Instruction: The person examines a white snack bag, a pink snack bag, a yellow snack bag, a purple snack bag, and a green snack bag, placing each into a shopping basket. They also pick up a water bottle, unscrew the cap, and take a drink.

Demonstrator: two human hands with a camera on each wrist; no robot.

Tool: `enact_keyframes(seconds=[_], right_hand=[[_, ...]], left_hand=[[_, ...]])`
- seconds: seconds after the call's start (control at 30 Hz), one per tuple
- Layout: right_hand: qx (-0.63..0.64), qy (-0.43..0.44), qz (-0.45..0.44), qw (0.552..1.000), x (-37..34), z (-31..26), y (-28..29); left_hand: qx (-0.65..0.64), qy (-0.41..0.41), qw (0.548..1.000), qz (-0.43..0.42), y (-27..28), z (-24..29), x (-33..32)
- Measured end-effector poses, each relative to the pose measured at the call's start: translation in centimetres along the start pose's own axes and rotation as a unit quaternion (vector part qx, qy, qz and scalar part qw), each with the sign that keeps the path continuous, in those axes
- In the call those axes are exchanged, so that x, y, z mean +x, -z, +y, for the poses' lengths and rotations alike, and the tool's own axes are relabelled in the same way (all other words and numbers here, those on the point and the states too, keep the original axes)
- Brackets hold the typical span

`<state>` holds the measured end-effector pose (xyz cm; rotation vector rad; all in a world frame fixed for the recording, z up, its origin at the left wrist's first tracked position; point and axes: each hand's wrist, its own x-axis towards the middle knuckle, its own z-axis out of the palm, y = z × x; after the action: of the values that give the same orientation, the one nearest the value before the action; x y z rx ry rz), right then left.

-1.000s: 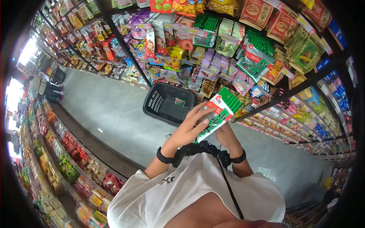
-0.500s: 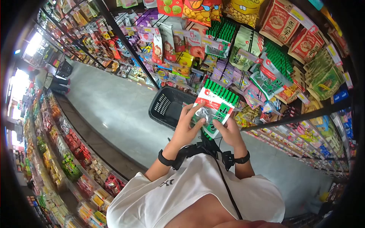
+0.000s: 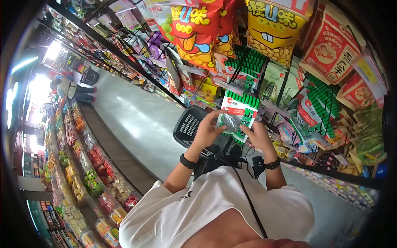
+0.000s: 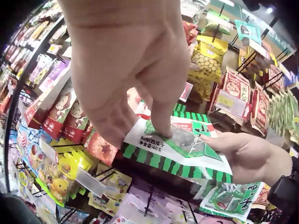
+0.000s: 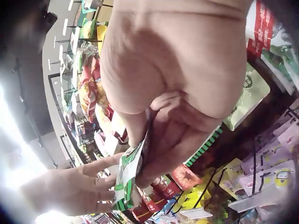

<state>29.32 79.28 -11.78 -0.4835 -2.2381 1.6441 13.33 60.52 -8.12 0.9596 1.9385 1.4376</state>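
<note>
Both hands hold a green-and-white snack packet [image 3: 236, 118] with a striped top and a clear window, its front turned up towards the head camera. My left hand [image 3: 206, 129] grips its left side, the thumb on the front. On the right edge, my right hand [image 3: 260, 137] pinches it between thumb and fingers. The left wrist view shows small print on the packet [image 4: 173, 150] beside the left thumb. From the right wrist, the packet [image 5: 129, 175] appears nearly edge-on, with the right fingers behind it.
A black plastic basket [image 3: 187, 129] stands on the floor beyond the left hand, partly hidden. Similar green striped packets [image 3: 313, 111] hang on the rack ahead, below yellow peanut bags [image 3: 273, 29]. Snack bins [image 3: 99, 165] line the left side. Another person [image 3: 74, 90] stands down the aisle.
The packet has turned from a slant to face the head camera. My right hand has come from behind it to its right edge. The rack now looks closer, and the basket is more covered.
</note>
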Motion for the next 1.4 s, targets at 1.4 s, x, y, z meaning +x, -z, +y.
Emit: enact_keyframes(seconds=[1.4], right_hand=[[-0.069,-0.005,0.053,0.996,5.3,-3.6,-1.3]], left_hand=[[0.005,-0.082,0.996,0.028,3.9,-1.8,5.6]])
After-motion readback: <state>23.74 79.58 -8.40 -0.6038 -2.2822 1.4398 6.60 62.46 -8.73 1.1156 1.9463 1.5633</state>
